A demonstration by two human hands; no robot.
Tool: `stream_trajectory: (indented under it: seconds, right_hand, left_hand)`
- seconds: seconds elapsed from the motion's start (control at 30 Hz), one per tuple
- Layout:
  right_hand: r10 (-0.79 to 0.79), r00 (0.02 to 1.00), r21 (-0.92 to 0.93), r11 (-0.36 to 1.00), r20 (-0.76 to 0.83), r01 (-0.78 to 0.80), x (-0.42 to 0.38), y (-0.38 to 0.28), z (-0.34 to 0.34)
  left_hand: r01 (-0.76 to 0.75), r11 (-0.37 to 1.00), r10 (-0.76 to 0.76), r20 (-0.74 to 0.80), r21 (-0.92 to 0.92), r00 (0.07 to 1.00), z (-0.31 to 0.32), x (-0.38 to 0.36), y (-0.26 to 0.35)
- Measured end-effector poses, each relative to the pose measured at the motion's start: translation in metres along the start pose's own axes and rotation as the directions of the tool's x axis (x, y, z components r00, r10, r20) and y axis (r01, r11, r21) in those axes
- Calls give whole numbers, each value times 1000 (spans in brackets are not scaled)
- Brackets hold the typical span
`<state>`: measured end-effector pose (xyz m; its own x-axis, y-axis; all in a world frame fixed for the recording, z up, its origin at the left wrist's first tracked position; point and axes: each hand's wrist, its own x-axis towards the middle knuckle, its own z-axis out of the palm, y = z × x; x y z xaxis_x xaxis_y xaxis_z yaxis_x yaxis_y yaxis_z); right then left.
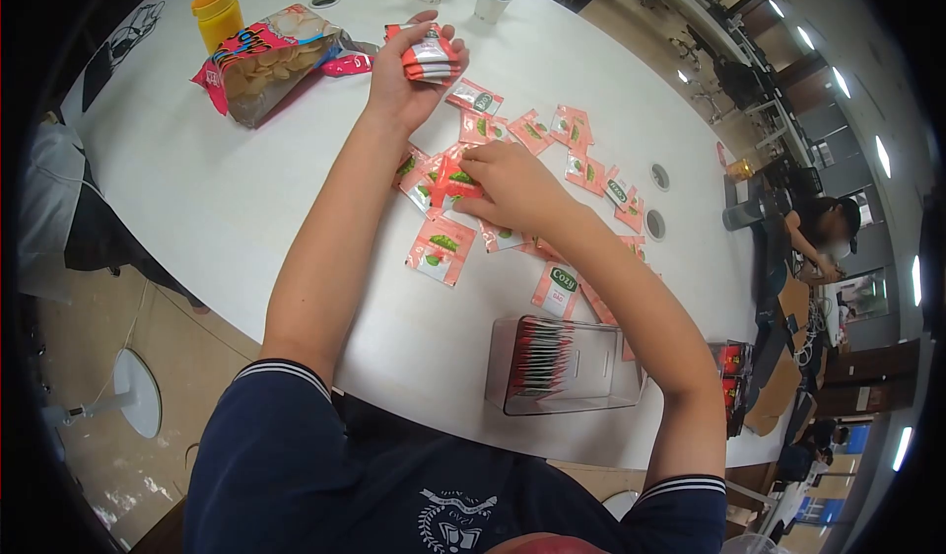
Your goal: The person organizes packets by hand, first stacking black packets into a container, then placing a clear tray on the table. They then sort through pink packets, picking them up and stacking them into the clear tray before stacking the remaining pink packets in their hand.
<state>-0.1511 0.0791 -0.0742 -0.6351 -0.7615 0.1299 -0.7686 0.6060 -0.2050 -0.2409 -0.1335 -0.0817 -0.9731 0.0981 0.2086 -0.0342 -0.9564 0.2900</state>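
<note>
My left hand [409, 86] is raised at the upper middle, its fingers wrapped round a stack of red and white packets [432, 59]. Lower and to the right, my right hand [507, 184] pinches a red packet [455, 181] above other packets. Flat pink and white packets with green labels are spread round it, among them a single packet [441, 249] at the near left and a "Cozy" packet [558, 289] nearer the box. A clear plastic box [611, 369] by the near edge holds a row of upright packets [540, 355] at its left end.
An open snack bag [271, 66] and a yellow bottle [217, 14] stand at the back left. Cups with pens [491, 4] are at the far edge. Dark red boxes [732, 381] lie right. Another person [823, 229] is at the far right.
</note>
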Motion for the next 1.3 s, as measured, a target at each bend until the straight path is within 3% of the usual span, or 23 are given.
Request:
stream_trajectory:
  seconds: [0.07, 0.17, 0.23, 0.27, 0.33, 0.4, 0.47, 0.53, 0.57, 0.63, 0.67, 0.7, 0.8, 0.87, 0.93, 0.97, 1.03, 1.13, 1.17, 1.2, 1.23, 1.27, 1.3]
  right_hand:
    - [-7, 1000, 29, 1000, -22, 8, 1, -3, -7]
    - [496, 866, 462, 755, 61, -465, 3, -18, -47]
    - [447, 887, 401, 838, -117, -370, 7, 16, -69]
    - [386, 870, 390, 884, -305, -256, 12, 31, -80]
    - [226, 728, 273, 960, -648, -55, 29, 55, -108]
    - [222, 585, 252, 967, -780, -30, 42, 36, -145]
    - [127, 576, 80, 991, -808, -107, 50, 9, -141]
    - [-203, 833, -231, 968, -515, 93, 63, 27, -109]
    - [-238, 841, -273, 955, -485, 113, 61, 21, -79]
    - [-38, 767, 153, 972, -640, 176, 65, 35, -79]
    - [79, 738, 357, 906, -671, 227, 67, 40, -84]
    - [300, 777, 636, 754, -554, 162, 67, 48, -93]
    - [346, 834, 153, 938, -430, -310, 89, 65, -50]
    - [227, 938, -251, 922, -262, -293, 95, 69, -12]
    - [267, 960, -395, 893, 81, -215, 112, 75, 11]
    - [238, 969, -380, 904, 67, -196, 116, 81, 12]
    - [174, 984, -354, 924, 46, -147, 116, 92, 3]
    - [126, 958, -272, 942, -258, -197, 109, 90, -79]
    - [105, 904, -135, 975, -414, -175, 107, 79, -125]
    - [20, 818, -199, 966, -574, -164, 104, 59, -175]
    - [93, 784, 4, 993, -614, -115, 103, 64, -218]
    - [-122, 736, -17, 989, -666, 149, 92, 49, -261]
    - [-179, 603, -19, 965, -777, 262, 86, 27, -279]
  left_hand:
    - [-15, 996, 24, -102, 87, 995, 20, -8, -2]
    - [-9, 974, 23, -57, 227, 998, 15, -3, -2]
    - [30, 956, -28, -11, 292, 1000, 9, -3, -3]
    - [49, 944, -56, 13, 327, 998, 8, -1, -4]
    - [92, 943, -108, 32, 320, 994, 14, -6, -11]
    - [137, 957, -158, 62, 258, 986, 21, -11, -19]
    - [134, 975, -153, 96, 176, 984, 32, -14, -24]
    - [163, 987, -162, 184, 8, 969, 45, -15, -25]
    - [149, 989, -149, 140, 6, 979, 41, -14, -21]
    - [64, 996, -66, 44, 55, 997, 35, -6, -16]
    - [16, 997, -15, -10, 78, 1000, 29, -2, -13]
    - [27, 999, -29, -36, -32, 999, 21, 2, -3]
    - [-38, 995, 29, -103, -88, 994, 15, 1, 10]
    - [-16, 997, 10, -67, -82, 998, 19, 1, 14]
    - [11, 996, -8, 28, -93, 1000, 4, 7, 19]
    - [55, 990, -39, 118, -133, 992, -1, 8, 20]
    - [86, 986, -72, 99, -141, 992, -2, 8, 23]
    - [77, 993, -73, 44, -92, 996, 13, 5, 20]
    - [95, 989, -92, 33, -117, 995, 18, 3, 18]
    - [121, 982, -119, 19, -142, 993, 20, 1, 16]
    - [139, 983, -134, 44, -123, 990, 18, 2, 13]
    - [180, 973, -165, 111, -142, 980, 17, 4, 11]
    - [228, 961, -200, 177, -157, 964, 17, 4, 9]
